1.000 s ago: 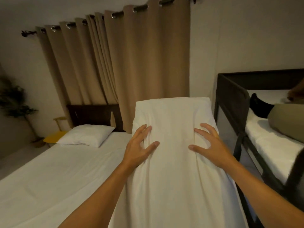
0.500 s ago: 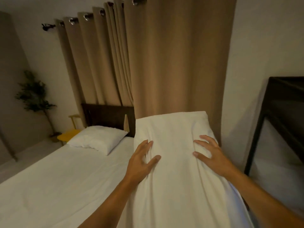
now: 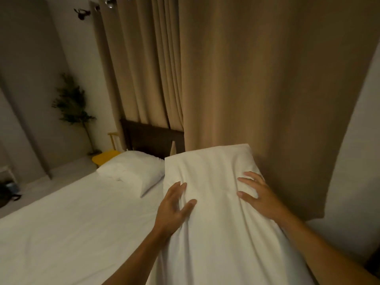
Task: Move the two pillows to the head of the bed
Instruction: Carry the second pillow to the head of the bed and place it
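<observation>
I hold a long white pillow [image 3: 213, 223] up in front of me, above the right side of the bed [image 3: 67, 227]. My left hand [image 3: 172, 206] presses its left side with fingers spread, and my right hand [image 3: 257, 196] grips its right side. A second white pillow [image 3: 133, 171] lies flat at the head of the bed, left of the held one, against the dark headboard [image 3: 152, 138]. The held pillow hides the bed's right corner.
Tan curtains [image 3: 236, 79] hang close behind the headboard and the held pillow. A yellow side table [image 3: 103, 157] and a potted plant [image 3: 72, 103] stand left of the headboard. A dark bag [image 3: 8, 192] lies on the floor at far left.
I have moved closer to the head of the bed with the pillow in both hands. The second bed frame on the right has left the view, and the curtain looms larger.
</observation>
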